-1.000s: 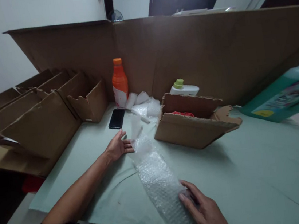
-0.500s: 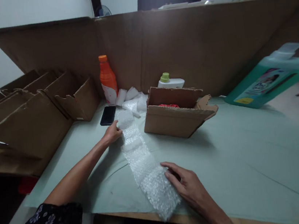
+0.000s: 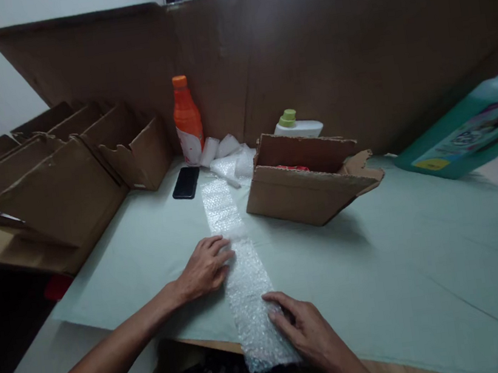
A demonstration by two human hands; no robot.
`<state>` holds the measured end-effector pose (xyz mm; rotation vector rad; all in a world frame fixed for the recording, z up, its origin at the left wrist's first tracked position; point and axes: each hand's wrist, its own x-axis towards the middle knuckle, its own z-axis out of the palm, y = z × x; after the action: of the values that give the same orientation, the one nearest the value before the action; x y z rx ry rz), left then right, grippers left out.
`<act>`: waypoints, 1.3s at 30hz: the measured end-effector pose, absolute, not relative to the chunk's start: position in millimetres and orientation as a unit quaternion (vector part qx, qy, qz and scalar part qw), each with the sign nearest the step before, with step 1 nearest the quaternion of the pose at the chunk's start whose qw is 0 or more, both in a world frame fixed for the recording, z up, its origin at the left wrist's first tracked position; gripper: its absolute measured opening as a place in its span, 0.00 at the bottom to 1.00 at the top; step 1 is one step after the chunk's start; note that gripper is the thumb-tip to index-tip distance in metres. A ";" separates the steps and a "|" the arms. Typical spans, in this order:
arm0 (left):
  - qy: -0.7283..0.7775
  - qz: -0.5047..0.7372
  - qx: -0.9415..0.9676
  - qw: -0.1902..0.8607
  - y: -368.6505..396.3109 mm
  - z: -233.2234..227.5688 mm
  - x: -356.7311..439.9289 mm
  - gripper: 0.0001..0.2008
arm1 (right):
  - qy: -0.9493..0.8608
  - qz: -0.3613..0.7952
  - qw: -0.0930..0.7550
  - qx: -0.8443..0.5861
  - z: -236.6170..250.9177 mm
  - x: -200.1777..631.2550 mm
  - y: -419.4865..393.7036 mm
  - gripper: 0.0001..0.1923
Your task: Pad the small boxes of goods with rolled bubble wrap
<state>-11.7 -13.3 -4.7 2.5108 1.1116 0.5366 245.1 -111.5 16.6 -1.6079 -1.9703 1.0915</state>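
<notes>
Two hands, left hand (image 3: pixel 205 270) and right hand (image 3: pixel 307 333); one bubble wrap strip (image 3: pixel 242 273); one phone (image 3: pixel 186 182); one orange bottle (image 3: pixel 188 121); one white bottle (image 3: pixel 298 126); one open cardboard box (image 3: pixel 308 186); one green jug (image 3: pixel 467 139).

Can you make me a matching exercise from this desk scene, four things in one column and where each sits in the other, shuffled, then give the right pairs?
Things:
1. Orange bottle
2. Black phone
3. Bubble wrap strip
4. Open cardboard box

Places:
A. Flat on the green table cover, under the left hand and right hand
B. Upright against the tall cardboard wall
C. To the right of the strip, flaps open, something red inside
D. Lying flat just in front of the bottle

Pairs: 1-B, 2-D, 3-A, 4-C
</notes>
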 end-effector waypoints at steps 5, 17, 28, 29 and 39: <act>0.374 0.176 0.891 0.190 2.5 -8.1 -10.0 0.19 | -0.763 0.256 0.176 -0.566 16.4 278.0 -117.2 0.22; 0.393 0.266 0.838 0.268 4.4 -10.6 -19.4 0.25 | -0.830 0.210 0.237 -0.458 21.6 232.8 -43.0 0.14; 0.372 0.325 0.845 0.206 -36.8 4.1 -18.7 0.21 | -0.818 0.055 0.252 -0.514 -0.1 225.1 -17.9 0.24; 0.369 0.296 0.856 0.207 -37.5 1.2 -16.2 0.19 | -0.844 0.054 0.245 -0.473 2.6 231.9 -26.3 0.22; 0.386 0.232 0.876 0.173 -51.3 4.1 -9.0 0.30 | -0.929 0.039 0.174 -0.324 0.4 232.8 -36.2 0.13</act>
<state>-9.0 -51.3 4.1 2.4848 1.0939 0.6566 232.8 -36.2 0.4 -0.9201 -2.6344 0.1117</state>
